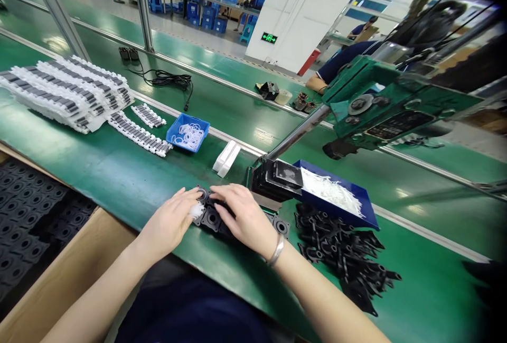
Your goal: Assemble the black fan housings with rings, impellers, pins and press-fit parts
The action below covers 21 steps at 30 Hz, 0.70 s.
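My left hand (170, 221) is closed, its fingers curled round small white translucent pieces (197, 211) at the edge of a row of black parts. Beside its fingertips, a pale ring sits on a black part (203, 195). My right hand (247, 219) reaches over the same row, with index finger and thumb bent round a black part; the palm hides much of it. Between the hands shows a black square part with a round hole (213, 219). Another such part (281, 226) lies by my right wrist.
A blue tray (169, 137) holds white rings. A dark blue tray (368, 208) has thin white strips, near a pile of black parts (340, 248). A green press (368, 105) overhangs the bench. White-and-grey strips (67, 89) are stacked left; a carton (99, 248) stands below.
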Each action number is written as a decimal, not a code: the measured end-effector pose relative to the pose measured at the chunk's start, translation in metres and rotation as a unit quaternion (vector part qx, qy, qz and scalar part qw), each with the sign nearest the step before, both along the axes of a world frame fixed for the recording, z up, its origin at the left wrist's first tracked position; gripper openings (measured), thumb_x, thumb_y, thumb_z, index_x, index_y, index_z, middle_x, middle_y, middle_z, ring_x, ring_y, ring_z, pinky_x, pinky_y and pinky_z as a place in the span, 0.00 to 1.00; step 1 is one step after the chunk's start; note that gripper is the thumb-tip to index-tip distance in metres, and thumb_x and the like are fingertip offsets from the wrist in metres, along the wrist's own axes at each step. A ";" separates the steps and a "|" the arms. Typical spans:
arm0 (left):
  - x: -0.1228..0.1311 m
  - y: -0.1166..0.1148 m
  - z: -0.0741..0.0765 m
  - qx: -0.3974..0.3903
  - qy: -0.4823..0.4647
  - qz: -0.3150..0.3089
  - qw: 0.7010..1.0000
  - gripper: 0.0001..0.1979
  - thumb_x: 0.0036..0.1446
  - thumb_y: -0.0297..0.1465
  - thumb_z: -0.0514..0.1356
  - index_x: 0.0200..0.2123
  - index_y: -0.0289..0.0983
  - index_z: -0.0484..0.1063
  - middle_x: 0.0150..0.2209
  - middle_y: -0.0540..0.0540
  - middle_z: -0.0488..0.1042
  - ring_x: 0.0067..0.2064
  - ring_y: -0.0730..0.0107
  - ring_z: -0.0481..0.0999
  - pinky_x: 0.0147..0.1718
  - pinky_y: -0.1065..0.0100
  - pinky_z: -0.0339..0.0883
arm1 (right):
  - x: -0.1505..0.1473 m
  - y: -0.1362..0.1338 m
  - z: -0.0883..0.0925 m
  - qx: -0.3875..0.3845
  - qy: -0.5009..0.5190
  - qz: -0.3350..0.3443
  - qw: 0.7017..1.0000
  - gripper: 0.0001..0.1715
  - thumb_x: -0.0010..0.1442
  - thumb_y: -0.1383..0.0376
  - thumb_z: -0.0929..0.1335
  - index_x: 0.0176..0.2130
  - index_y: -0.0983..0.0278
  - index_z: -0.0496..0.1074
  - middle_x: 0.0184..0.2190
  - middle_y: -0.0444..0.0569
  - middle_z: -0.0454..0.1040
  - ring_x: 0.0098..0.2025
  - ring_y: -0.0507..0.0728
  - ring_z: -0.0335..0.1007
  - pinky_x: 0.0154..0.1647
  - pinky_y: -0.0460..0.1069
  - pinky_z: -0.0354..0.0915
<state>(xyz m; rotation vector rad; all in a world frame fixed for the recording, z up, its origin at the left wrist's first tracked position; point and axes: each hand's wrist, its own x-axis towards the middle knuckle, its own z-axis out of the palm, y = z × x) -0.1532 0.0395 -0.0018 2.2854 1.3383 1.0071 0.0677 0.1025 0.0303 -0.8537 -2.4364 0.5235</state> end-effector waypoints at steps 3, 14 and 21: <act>0.005 -0.005 0.014 -0.108 -0.148 0.044 0.982 0.14 0.69 0.30 0.50 0.53 0.37 0.68 0.55 0.38 0.75 0.58 0.59 0.74 0.58 0.55 0.68 | 0.003 -0.003 0.012 -0.083 0.090 -0.054 0.991 0.18 0.68 0.65 0.65 0.57 0.60 0.66 0.48 0.50 0.76 0.50 0.56 0.71 0.55 0.56 0.68; 0.039 -0.015 0.028 -0.447 -0.460 -0.005 0.767 0.17 0.60 0.42 0.64 0.42 0.36 0.67 0.33 0.49 0.75 0.33 0.65 0.82 0.36 0.64 0.77 | -0.007 -0.023 0.001 -0.320 0.212 -0.042 0.922 0.15 0.63 0.54 0.69 0.37 0.62 0.77 0.35 0.48 0.70 0.36 0.52 0.69 0.36 0.47 0.70; 0.037 -0.019 0.035 -0.500 -0.549 -0.076 0.665 0.14 0.59 0.32 0.66 0.47 0.35 0.72 0.49 0.41 0.75 0.52 0.58 0.79 0.55 0.59 0.70 | 0.002 -0.025 -0.004 -0.371 0.239 -0.063 0.895 0.18 0.61 0.51 0.70 0.36 0.63 0.74 0.35 0.46 0.70 0.34 0.51 0.70 0.38 0.48 0.71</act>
